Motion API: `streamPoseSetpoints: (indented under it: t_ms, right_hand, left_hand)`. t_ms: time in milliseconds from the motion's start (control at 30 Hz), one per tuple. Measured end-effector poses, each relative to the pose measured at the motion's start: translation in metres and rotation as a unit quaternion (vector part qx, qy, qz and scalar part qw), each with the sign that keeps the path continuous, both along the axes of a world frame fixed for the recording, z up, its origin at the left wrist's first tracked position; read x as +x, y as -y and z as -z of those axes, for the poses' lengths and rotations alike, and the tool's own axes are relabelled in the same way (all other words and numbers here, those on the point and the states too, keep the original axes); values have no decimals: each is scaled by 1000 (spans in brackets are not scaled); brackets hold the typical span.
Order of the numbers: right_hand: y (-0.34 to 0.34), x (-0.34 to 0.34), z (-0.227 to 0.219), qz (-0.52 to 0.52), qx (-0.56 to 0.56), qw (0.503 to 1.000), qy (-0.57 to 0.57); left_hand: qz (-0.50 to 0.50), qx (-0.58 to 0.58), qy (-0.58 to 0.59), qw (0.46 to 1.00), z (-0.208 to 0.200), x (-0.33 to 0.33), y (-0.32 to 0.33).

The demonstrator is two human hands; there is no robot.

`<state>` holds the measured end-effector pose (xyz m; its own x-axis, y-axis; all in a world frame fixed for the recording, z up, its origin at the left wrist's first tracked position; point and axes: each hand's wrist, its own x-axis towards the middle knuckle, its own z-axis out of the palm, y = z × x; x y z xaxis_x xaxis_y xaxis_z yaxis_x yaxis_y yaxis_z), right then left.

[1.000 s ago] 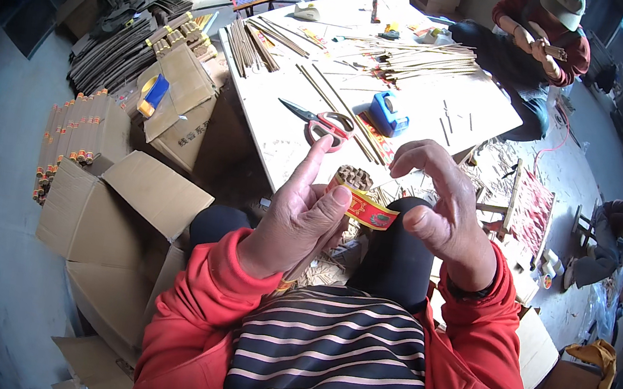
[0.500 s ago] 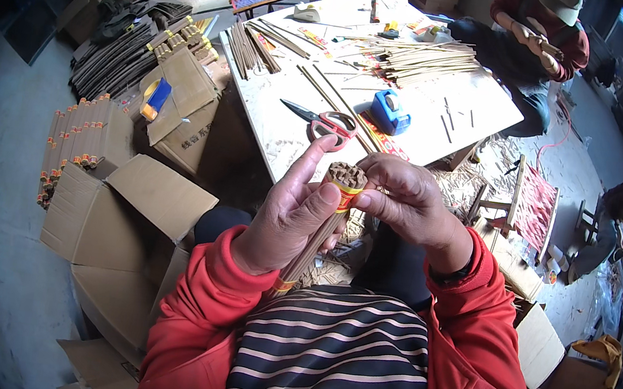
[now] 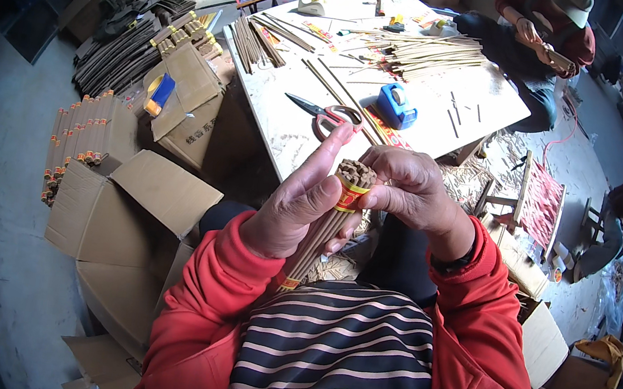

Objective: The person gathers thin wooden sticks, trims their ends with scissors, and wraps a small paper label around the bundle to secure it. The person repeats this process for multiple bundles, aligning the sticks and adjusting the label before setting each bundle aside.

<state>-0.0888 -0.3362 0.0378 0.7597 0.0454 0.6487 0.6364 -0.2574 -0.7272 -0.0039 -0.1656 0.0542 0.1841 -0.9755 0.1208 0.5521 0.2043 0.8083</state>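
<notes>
A bundle of brown incense sticks (image 3: 318, 233) is tilted in front of my chest, its upper end pointing away from me. Red and yellow paper bands circle it near the top and the bottom. My left hand (image 3: 301, 205) wraps it from the left, index finger stretched up past its end and thumb lying along the side. At the upper paper band (image 3: 351, 197), my right hand (image 3: 415, 192) pinches with thumb and fingers against the bundle's right side. Just beyond my left fingertips, red-handled scissors (image 3: 330, 114) lie on the table.
The white table (image 3: 269, 98) holds a blue tape dispenser (image 3: 395, 107) and loose sticks (image 3: 432, 57). An open carton (image 3: 126, 225) stands at my left, near stacked banded bundles (image 3: 79, 132). Another tape dispenser (image 3: 158, 94) sits on a box. A co-worker (image 3: 547, 48) sits at the far right.
My hands keep their hold on the bundle, with small shifts of the fingers at the upper band. The view has shifted slightly. The co-worker's hands have moved.
</notes>
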Motion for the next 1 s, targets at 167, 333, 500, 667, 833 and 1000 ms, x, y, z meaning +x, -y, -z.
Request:
streamPoseSetpoints:
  t_ms: [167, 333, 500, 667, 833, 1000]
  right_hand:
    - [5, 3, 4, -13, 4, 1000, -17]
    - [0, 6, -8, -22, 32, 999, -4]
    - [6, 7, -18, -63, -64, 995, 47]
    - [3, -7, -32, -20, -62, 998, 16]
    - [-4, -16, -38, 55, 26, 997, -42]
    - [-13, -16, -53, 153, -75, 985, 37]
  left_hand:
    - [47, -7, -32, 998, 3, 3, 1]
    - [117, -33, -81, 989, 9, 4, 7]
    - [139, -41, -114, 983, 13, 3, 11]
    - [103, -47, -38, 993, 3, 5, 14]
    - [-48, -28, 129, 990, -12, -5, 4]
    - [-95, -50, 206, 973, -14, -10, -1]
